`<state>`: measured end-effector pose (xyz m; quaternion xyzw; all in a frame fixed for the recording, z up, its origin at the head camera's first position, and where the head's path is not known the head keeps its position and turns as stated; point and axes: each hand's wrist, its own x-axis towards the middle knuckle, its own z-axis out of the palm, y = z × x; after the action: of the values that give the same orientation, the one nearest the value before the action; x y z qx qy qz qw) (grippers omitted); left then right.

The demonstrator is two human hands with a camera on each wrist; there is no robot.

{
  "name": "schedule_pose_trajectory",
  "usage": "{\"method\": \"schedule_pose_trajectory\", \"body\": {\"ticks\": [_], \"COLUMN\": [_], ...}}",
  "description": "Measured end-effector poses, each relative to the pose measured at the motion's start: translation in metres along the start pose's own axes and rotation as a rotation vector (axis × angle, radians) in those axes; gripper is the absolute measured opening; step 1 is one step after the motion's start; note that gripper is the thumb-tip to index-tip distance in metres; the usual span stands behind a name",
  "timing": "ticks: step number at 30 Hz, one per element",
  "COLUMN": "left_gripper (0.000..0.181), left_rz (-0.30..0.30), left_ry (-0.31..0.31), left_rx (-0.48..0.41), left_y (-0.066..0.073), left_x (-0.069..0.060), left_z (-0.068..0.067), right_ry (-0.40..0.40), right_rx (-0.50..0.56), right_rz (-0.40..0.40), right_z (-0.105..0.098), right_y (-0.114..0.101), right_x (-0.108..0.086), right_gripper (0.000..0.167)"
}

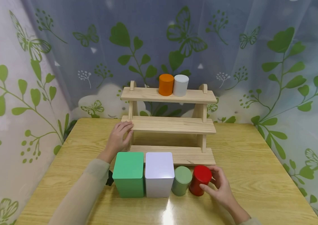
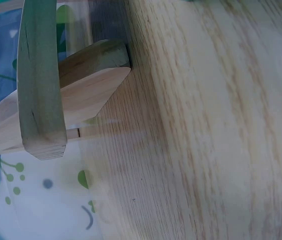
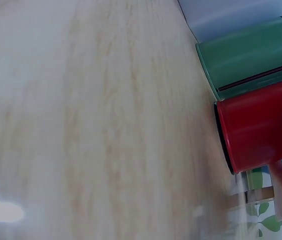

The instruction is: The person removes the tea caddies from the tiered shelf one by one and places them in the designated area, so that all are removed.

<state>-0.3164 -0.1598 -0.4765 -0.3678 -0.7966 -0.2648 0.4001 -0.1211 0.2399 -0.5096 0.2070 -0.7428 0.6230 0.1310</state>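
Curling round the side of a red canister (image 1: 200, 181), the person's right hand (image 1: 221, 189) is opening only as wide as that canister, its thumb pressing on the near side and its fingers reaching behind the right side. The red canister is standing upright, its base at or very near the wooden table (image 1: 260, 162); I am not managing to tell whether it is quite touching down. Just to its left, a pale green canister (image 1: 181, 182) is standing, and beyond that 2 tall boxes are lining up in the same row: a lavender-white box (image 1: 159, 175) next to the pale green canister, then a green box (image 1: 129, 175) at the far left end.

Behind this row, a 3-tier wooden stand (image 1: 173, 125) is rising from the table. The left hand (image 1: 117, 139) is resting at the left end of its middle shelf, fingers loosely bent over the edge; how firmly it is gripping, I cannot tell. Up on the top shelf, 2 more canisters are sitting side by side near the middle, an orange canister (image 1: 166, 85) on the left and a white canister (image 1: 180, 85) on the right. Around the table, a curtain (image 1: 153, 40) is hanging, showing green leaves and butterflies.
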Motion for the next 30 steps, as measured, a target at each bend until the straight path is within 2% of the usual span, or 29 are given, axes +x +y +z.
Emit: {"method": "schedule_pose_trajectory", "body": {"ticks": [2, 12, 23, 30], "left_gripper": [0.027, 0.027, 0.027, 0.027], "left_rz": [-0.002, -0.002, 0.002, 0.002], "left_ry": [-0.003, 0.011, 0.017, 0.008], "left_rx": [-0.002, -0.004, 0.0, 0.006], "left_y": [0.0, -0.001, 0.0, 0.001], "left_x": [0.0, -0.003, -0.001, 0.0], "left_z": [0.0, 0.001, 0.001, 0.0], "right_ry": [-0.008, -0.022, -0.046, -0.02], "right_rx": [-0.007, -0.03, 0.052, 0.082], "right_rz": [-0.014, 0.02, -0.11, -0.148], "right_z": [-0.001, -0.003, -0.014, -0.018], "right_y": [0.0, 0.002, 0.005, 0.0], "right_x": [-0.001, -0.004, 0.002, 0.005], "right_gripper": [0.062, 0.065, 0.075, 0.071]}}
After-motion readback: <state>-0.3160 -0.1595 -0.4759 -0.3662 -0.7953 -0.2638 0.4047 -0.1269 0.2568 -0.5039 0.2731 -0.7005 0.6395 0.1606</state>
